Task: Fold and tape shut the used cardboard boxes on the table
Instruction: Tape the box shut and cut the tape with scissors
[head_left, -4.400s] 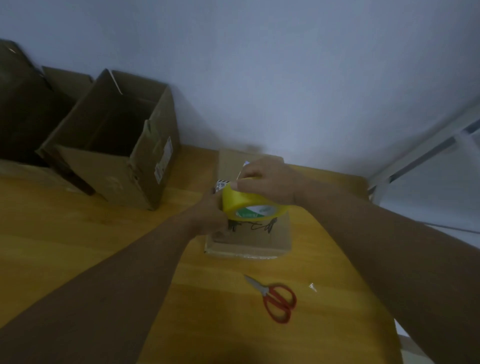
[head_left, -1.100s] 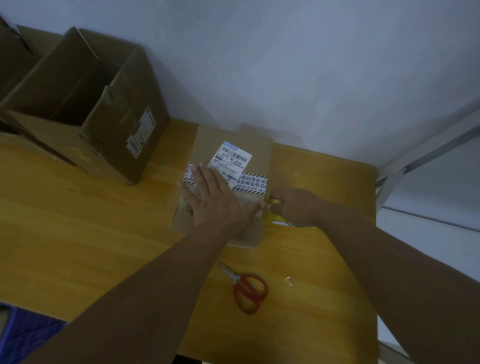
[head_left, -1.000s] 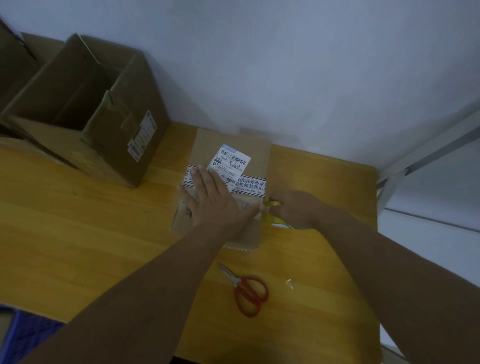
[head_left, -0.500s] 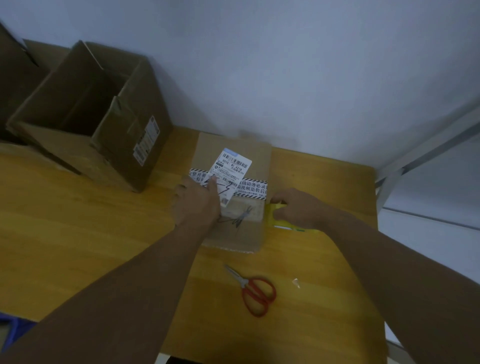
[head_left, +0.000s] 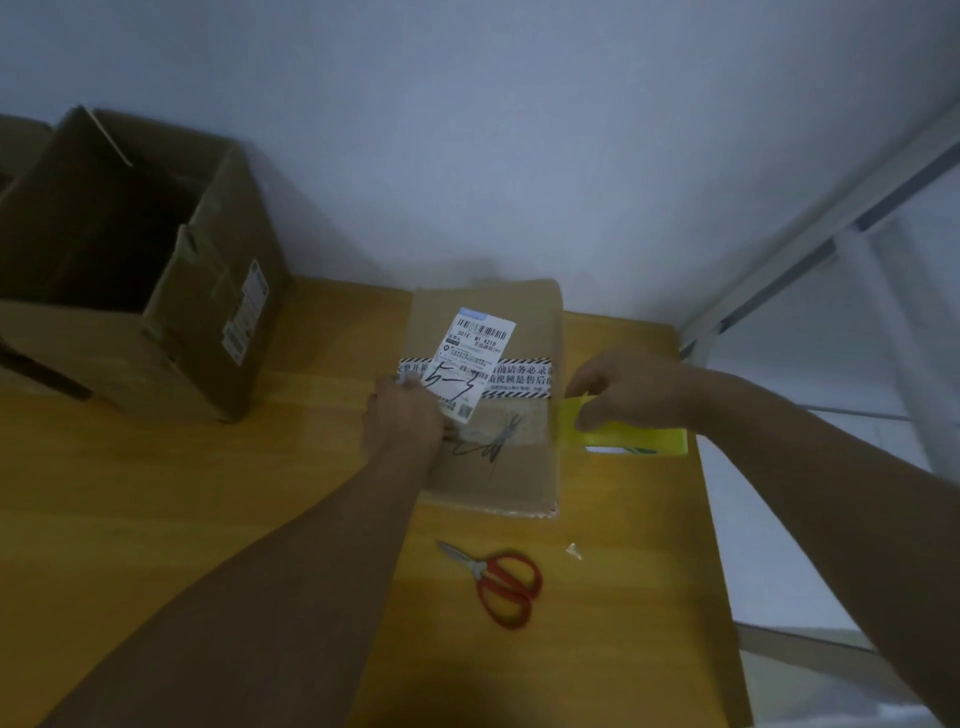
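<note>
Note the small cardboard box (head_left: 493, 478) lying flat on the table (head_left: 156, 519), close to the wall (head_left: 467, 130) and well right of a large open box (head_left: 130, 260), with the label (head_left: 472, 358) face up. Runs lengthwise from the near side toward the wall. Crossed left to right by a printed strip (head_left: 519, 371).

Judge it light and likely empty. Stiff across the panels, weaker along the flap seam, apt to slide on smooth wood. Best held by pressing down on the top beside the seam, or by the side edges, not by a flap.

Pinned at its left edge by the left hand (head_left: 402, 415), fingers bent down onto the top beside the label. Cannot tell whether pinching a tape end or only pressing.

Just off its right edge, pinched between thumb and fingers of the right hand (head_left: 634, 387): a yellow tape roll (head_left: 628, 439), on the table or just above it, cannot tell which. Faint glossy band between the two hands, probably tape drawn across.

Red scissors (head_left: 498, 582) on the table in front of the box, in neither hand.
</note>
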